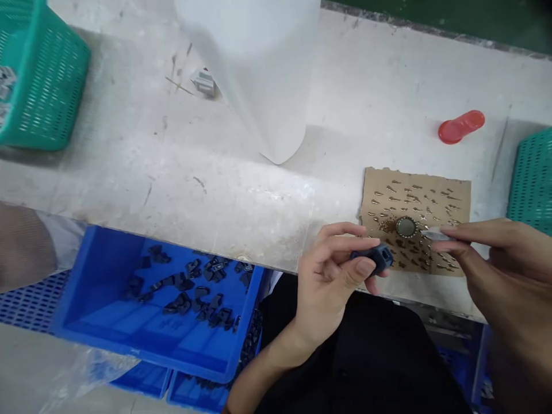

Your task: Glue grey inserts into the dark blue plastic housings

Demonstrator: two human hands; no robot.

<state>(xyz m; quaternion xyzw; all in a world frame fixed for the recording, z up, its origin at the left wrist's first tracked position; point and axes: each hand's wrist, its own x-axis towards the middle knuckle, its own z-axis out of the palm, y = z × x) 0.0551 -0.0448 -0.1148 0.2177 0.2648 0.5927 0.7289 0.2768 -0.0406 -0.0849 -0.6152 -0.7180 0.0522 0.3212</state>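
Observation:
My left hand point(330, 273) is closed around a small dark plastic part point(379, 259), with the thumb on its near side and a hollow end showing at the right. Between the thumb and finger of my right hand point(487, 244) is a thin whitish applicator point(434, 234); its exact kind is unclear. The applicator's tip points left and reaches the edge of a bottle cap point(406, 226) with a ridged rim. This cap sits on a piece of brown cardboard point(461, 192) dotted with shiny brownish drops. Part of the cardboard's front edge is hidden by my hands.
A red plastic piece point(461, 127) lies behind the cardboard. Green baskets point(52, 80) flank the worktable point(241, 195). A large white sheet point(267, 86) hangs over its middle, beside a small grey part point(204, 83). Below the edge, a blue bin point(159, 339) holds dark parts.

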